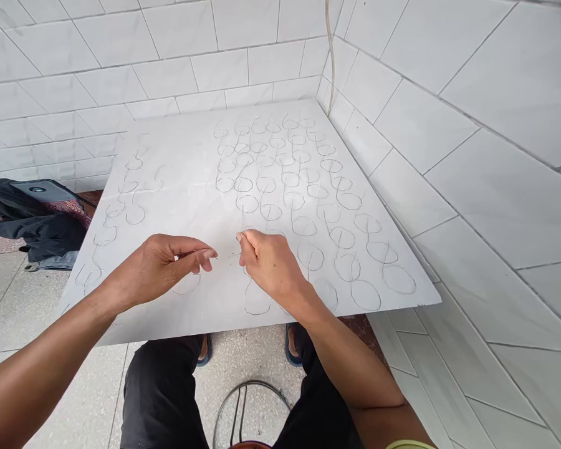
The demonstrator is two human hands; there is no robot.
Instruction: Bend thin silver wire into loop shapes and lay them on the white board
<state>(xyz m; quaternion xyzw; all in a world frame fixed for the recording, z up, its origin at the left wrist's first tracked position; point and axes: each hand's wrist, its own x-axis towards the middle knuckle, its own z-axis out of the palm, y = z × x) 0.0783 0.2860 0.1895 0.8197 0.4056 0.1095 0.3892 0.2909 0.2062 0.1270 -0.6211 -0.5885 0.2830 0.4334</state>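
Observation:
My left hand [152,268] is closed in a pinch above the front of a white board [177,156], with a thin wire tip poking out past the fingertips. Just to its right, my right hand [271,265] has its thumb and fingers pressed together. A very thin wire [234,254] shows faintly in the gap between the hands; its ends are hidden in the fingers. Many bent wire pieces, each with a round loop and a tail, lie in rows on the right half of the board, such as this wire loop [399,279]. Looser curled wires [135,215] lie at the left.
White tiled walls [177,31] meet behind the board, and a pale cable [331,56] hangs in their corner. Dark clothing [42,231] is piled left of the board. Below the front edge are my legs and a round metal stool ring [224,399].

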